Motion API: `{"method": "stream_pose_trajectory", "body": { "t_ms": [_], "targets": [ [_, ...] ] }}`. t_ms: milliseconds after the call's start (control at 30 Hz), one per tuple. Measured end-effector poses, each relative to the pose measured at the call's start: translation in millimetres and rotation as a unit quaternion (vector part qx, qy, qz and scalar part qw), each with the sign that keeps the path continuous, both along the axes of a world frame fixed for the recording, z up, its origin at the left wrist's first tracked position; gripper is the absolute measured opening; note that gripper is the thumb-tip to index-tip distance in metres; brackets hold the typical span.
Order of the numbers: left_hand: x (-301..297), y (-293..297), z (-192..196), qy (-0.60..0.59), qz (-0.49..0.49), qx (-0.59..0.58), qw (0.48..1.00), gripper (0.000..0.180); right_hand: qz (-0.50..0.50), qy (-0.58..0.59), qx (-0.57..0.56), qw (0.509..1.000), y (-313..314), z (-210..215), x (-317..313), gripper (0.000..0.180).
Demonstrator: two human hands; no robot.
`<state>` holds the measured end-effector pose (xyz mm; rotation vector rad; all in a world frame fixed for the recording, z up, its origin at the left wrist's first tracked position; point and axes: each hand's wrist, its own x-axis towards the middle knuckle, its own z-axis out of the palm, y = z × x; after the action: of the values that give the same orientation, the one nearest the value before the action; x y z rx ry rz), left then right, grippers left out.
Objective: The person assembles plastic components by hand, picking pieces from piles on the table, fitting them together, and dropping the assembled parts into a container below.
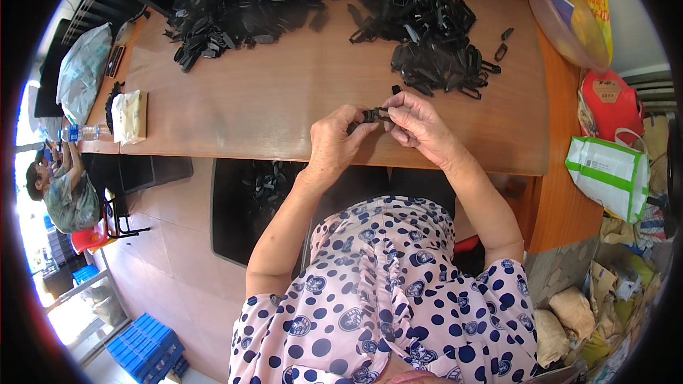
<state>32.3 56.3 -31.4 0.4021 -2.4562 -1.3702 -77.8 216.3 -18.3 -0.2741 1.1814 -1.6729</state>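
Note:
Both hands meet over the near edge of a wooden table (270, 99). My left hand (338, 139) and my right hand (420, 124) pinch the same small black plastic buckle part (371, 115) between their fingertips. A big heap of similar black plastic parts (434, 35) lies just beyond my right hand. A second heap (235, 7) spreads over the far left of the table. Two loose black pieces (502, 44) rest by the right heap.
A dark bin holding black parts (256, 192) stands under the table. A white packet (130, 116), a water bottle (82, 131) and a plastic bag (82, 71) sit at the left end. Bags (608, 171) crowd the right. Another person (60, 188) sits far left.

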Motion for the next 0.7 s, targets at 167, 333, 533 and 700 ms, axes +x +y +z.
{"method": "stream_pose_trajectory", "body": {
  "t_ms": [167, 333, 533, 700],
  "targets": [
    [4, 0, -1, -0.025, -0.016, 0.004, 1.0, 0.015, 0.03, 0.032, 0.042, 0.998, 3, -7, -4, 0.014],
    [5, -1, -1, -0.029, -0.034, -0.024, 0.999, 0.015, 0.059, 0.139, 0.104, 0.983, 0, -9, -8, 0.015],
    [5, -1, 0, -0.048, -0.043, -0.063, 0.996, 0.022, 0.096, 0.15, 0.136, 0.975, -3, -5, -15, 0.016],
    [13, -3, 10, -0.017, -0.087, -0.121, 0.989, 0.025, 0.114, 0.305, 0.105, 0.94, -6, -5, -14, 0.015]
  ]
}}
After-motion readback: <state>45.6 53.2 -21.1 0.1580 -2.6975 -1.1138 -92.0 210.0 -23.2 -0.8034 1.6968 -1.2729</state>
